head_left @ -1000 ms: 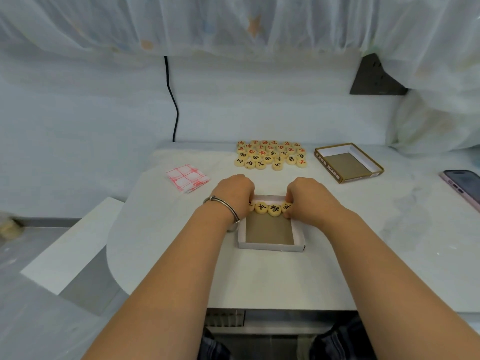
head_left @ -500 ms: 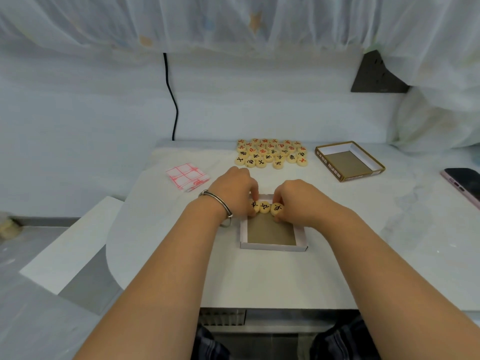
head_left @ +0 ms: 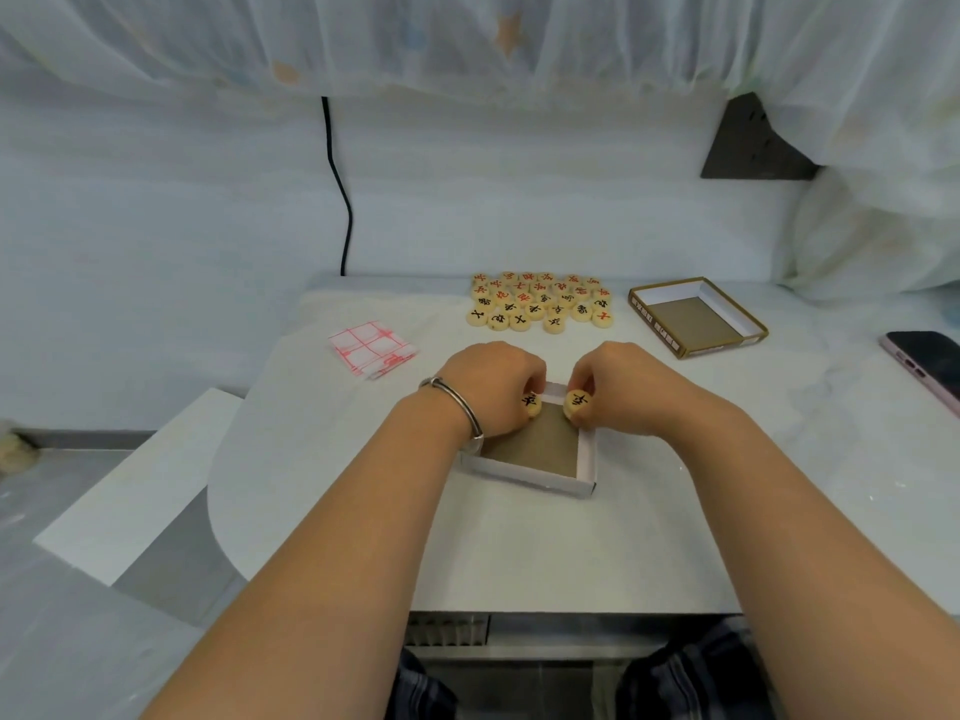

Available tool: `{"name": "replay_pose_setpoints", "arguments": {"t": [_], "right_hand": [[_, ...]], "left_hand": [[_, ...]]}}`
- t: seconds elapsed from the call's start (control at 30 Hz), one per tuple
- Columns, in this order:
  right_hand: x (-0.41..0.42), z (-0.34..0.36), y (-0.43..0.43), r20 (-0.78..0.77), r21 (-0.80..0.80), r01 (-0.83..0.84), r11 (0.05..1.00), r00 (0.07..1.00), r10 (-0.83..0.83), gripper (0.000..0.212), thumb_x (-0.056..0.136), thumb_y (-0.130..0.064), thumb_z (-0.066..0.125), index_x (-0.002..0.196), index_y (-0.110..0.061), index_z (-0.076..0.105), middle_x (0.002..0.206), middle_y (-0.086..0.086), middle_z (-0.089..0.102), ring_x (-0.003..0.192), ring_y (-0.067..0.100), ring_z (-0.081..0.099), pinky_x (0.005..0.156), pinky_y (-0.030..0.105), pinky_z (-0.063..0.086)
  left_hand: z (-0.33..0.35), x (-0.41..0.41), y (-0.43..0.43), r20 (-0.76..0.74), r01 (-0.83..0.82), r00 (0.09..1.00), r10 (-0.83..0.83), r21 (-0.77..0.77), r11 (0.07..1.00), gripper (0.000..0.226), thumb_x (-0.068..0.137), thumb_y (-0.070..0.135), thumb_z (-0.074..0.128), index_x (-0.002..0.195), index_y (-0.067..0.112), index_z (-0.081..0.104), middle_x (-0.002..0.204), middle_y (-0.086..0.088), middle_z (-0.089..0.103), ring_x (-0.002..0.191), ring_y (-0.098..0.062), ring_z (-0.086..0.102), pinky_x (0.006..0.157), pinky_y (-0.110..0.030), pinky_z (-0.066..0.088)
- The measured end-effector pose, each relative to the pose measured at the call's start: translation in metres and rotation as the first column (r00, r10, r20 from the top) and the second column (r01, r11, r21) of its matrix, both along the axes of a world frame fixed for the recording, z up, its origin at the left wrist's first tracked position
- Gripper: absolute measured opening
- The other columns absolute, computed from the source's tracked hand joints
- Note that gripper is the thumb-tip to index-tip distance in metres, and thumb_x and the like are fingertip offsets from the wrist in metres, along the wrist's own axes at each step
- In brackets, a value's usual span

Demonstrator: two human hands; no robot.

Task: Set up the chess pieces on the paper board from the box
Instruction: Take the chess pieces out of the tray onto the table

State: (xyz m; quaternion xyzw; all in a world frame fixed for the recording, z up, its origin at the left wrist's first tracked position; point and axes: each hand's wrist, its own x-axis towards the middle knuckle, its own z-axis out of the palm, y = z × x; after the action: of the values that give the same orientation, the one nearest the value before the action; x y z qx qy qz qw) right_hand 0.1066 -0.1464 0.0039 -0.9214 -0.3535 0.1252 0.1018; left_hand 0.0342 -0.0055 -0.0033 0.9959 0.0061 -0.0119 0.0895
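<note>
Now my left hand pinches one chess piece, my right hand another piece (both over the box).

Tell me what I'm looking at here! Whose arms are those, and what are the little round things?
No machine here, only a person. The camera sits on their head, looking forward and down, so you see their own two arms reaching out.

The left hand, with a bracelet on its wrist, and the right hand each pinch round chess pieces with black writing over a white box. They look like the last ones coming out of it.

Farther back on the table lie many more pieces, marked red or black. Left of the hands is the folded paper board, not yet opened. To the right sit the box lid and a phone.
</note>
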Motion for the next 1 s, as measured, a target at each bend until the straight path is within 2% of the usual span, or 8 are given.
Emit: {"name": "replay_pose_setpoints", "arguments": {"t": [0.1, 0.33, 0.5, 0.6, 0.67, 0.77, 0.87, 1.0], "right_hand": [[0.003, 0.000, 0.000, 0.004, 0.001, -0.016, 1.000, 1.000, 0.016, 0.014, 0.079, -0.017, 0.068, 0.092, -0.015, 0.070, 0.084, -0.003, 0.060, 0.078, 0.014, 0.056, 0.059, 0.019, 0.042], [0.005, -0.002, -0.001, 0.014, -0.066, -0.105, 0.992, 0.994, 0.107, 0.023, 0.079, -0.015, 0.070, 0.102, -0.018, 0.069, 0.093, -0.004, 0.051, 0.087, 0.014, 0.051, 0.072, 0.023, 0.043], [0.003, -0.004, -0.001, -0.053, -0.002, -0.139, 0.990, 0.989, 0.138, 0.021, 0.077, -0.020, 0.072, 0.098, -0.020, 0.069, 0.091, -0.008, 0.053, 0.084, 0.012, 0.052, 0.071, 0.022, 0.045], [0.002, 0.003, -0.002, -0.179, 0.203, -0.025, 0.979, 0.982, 0.063, 0.014, 0.075, -0.021, 0.074, 0.089, -0.019, 0.070, 0.082, -0.007, 0.063, 0.075, 0.008, 0.056, 0.063, 0.017, 0.045], [0.009, 0.004, -0.001, -0.205, 0.312, 0.085, 0.946, 0.979, -0.020, 0.013, 0.076, -0.019, 0.074, 0.087, -0.017, 0.070, 0.079, -0.006, 0.062, 0.071, 0.006, 0.054, 0.060, 0.015, 0.041], [0.027, -0.009, 0.006, -0.091, 0.279, 0.206, 0.938, 0.978, -0.188, 0.016, 0.079, -0.014, 0.067, 0.091, -0.004, 0.069, 0.083, 0.004, 0.063, 0.073, 0.014, 0.056, 0.060, 0.024, 0.045], [0.041, -0.030, 0.015, -0.006, 0.214, 0.324, 0.921, 0.944, -0.331, 0.025, 0.077, -0.009, 0.057, 0.096, 0.005, 0.066, 0.096, 0.020, 0.066, 0.084, 0.031, 0.062, 0.073, 0.041, 0.053], [0.056, -0.040, 0.027, 0.035, 0.282, 0.382, 0.880, 0.913, -0.407, 0.011, 0.079, -0.003, 0.050, 0.079, 0.002, 0.060, 0.075, 0.009, 0.053, 0.075, 0.028, 0.051, 0.054, 0.029, 0.037]], "left_hand": [[-0.002, 0.002, -0.002, -0.016, 0.016, 1.000, -0.016, 0.035, 0.999, 0.033, 0.089, 0.025, 0.052, 0.121, 0.022, 0.059, 0.118, -0.001, 0.062, 0.107, -0.022, 0.055, 0.086, -0.032, 0.046], [-0.005, 0.004, -0.002, -0.061, 0.026, 0.998, -0.021, 0.086, 0.996, 0.028, 0.087, 0.025, 0.055, 0.112, 0.017, 0.067, 0.107, -0.006, 0.063, 0.095, -0.024, 0.057, 0.077, -0.031, 0.048], [-0.002, 0.001, -0.002, -0.027, 0.007, 1.000, -0.008, -0.044, 0.999, 0.027, 0.086, 0.026, 0.057, 0.108, 0.018, 0.070, 0.103, -0.002, 0.068, 0.091, -0.019, 0.059, 0.079, -0.028, 0.048], [0.006, 0.001, 0.007, 0.068, -0.121, 0.988, 0.140, -0.233, 0.965, 0.022, 0.081, 0.021, 0.063, 0.100, 0.017, 0.073, 0.100, 0.001, 0.070, 0.090, -0.016, 0.061, 0.081, -0.027, 0.050], [0.005, 0.007, 0.013, 0.110, -0.239, 0.955, 0.275, -0.261, 0.935, 0.020, 0.080, 0.017, 0.063, 0.097, 0.014, 0.073, 0.099, -0.001, 0.069, 0.092, -0.019, 0.061, 0.080, -0.026, 0.050], [-0.003, 0.020, 0.018, 0.077, -0.366, 0.914, 0.399, -0.269, 0.891, 0.020, 0.079, 0.013, 0.062, 0.096, 0.012, 0.073, 0.100, -0.004, 0.069, 0.092, -0.022, 0.063, 0.075, -0.025, 0.049], [-0.010, 0.035, 0.024, 0.028, -0.456, 0.876, 0.482, -0.278, 0.845, 0.023, 0.079, 0.010, 0.061, 0.099, 0.011, 0.072, 0.103, -0.006, 0.068, 0.094, -0.023, 0.063, 0.073, -0.024, 0.046], [-0.019, 0.054, 0.028, 0.009, -0.519, 0.840, 0.543, -0.278, 0.808, 0.023, 0.078, 0.010, 0.063, 0.099, 0.010, 0.071, 0.103, -0.006, 0.068, 0.095, -0.024, 0.063, 0.072, -0.025, 0.045]]}}
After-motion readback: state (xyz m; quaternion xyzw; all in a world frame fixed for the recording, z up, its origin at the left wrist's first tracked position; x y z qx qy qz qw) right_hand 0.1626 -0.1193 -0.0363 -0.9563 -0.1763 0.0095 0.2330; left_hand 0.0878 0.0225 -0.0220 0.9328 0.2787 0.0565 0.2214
